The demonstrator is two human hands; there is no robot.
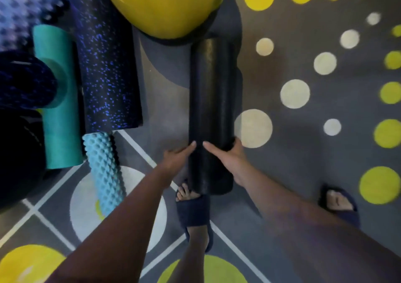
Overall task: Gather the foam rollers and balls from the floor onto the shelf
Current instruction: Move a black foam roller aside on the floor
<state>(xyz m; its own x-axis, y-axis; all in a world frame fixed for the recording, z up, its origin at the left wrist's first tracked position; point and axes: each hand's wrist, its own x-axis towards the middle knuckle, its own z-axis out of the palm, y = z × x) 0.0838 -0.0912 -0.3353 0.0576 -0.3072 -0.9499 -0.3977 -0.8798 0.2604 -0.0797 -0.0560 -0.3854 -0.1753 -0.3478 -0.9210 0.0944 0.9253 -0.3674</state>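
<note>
While left hand (pixel 178 155) and right hand (pixel 230 157) grip its near end from either side, black foam roller (pixel 211 91) points away over dotted floor (pixel 303 156), far end near yellow ball (pixel 165 7).

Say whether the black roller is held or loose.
Held: left hand and right hand clasp the black roller near its lower end.

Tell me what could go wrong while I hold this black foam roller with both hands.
Your left hand and right hand grip the black foam roller near one end, so its far end could swing into the yellow ball close by. The near end sits over your slippered foot; a slip might land on your toes.
</note>
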